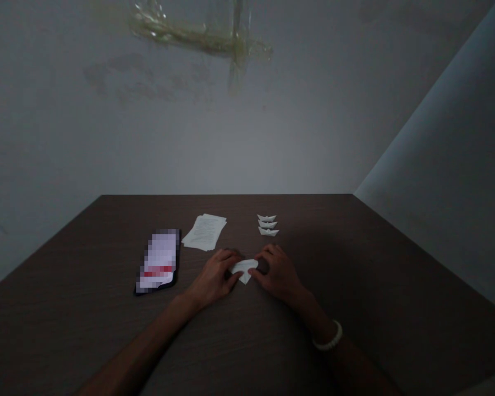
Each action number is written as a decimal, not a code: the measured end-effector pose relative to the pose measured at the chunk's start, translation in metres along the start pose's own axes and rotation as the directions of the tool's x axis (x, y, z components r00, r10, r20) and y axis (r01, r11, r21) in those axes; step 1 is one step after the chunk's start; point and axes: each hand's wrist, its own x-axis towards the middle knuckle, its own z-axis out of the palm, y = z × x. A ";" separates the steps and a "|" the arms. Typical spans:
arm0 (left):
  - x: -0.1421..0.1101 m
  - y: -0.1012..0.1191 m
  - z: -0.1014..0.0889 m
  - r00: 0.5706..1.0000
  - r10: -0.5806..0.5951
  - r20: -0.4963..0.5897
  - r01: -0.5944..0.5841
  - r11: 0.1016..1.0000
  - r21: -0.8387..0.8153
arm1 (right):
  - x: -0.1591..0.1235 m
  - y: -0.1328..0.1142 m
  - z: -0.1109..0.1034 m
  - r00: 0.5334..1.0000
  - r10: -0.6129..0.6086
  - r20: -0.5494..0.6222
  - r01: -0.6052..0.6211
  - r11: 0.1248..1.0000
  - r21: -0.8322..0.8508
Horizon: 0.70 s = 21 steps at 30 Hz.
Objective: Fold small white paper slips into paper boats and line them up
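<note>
A small folded white paper (245, 269) lies on the dark wooden table (355, 264) between my two hands. My left hand (216, 276) pinches its left side with curled fingers. Pressing on its right side is my right hand (275, 271), fingers bent over the paper; a white bead bracelet (328, 339) circles that wrist. Three finished little paper boats (268, 225) stand in a short column just beyond my right hand. A small stack of printed white sheets (204, 231) rests beyond my left hand.
A phone with a lit screen (158, 261) lies flat to the left of my left hand. The table's far edge meets a pale wall (231, 154). Another wall slopes down on the right.
</note>
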 end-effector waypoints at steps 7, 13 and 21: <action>0.001 0.000 0.000 1.000 -0.006 -0.007 0.006 1.000 -0.003 | 0.000 -0.001 0.001 1.000 0.016 -0.006 -0.016 1.000 -0.026; 0.000 -0.004 0.003 1.000 0.016 -0.019 -0.017 1.000 -0.012 | 0.000 0.001 0.002 1.000 0.024 -0.013 -0.024 1.000 0.003; 0.000 -0.003 0.003 1.000 0.008 0.016 -0.007 0.999 -0.038 | 0.001 0.002 0.004 0.999 0.035 -0.015 -0.034 0.998 0.060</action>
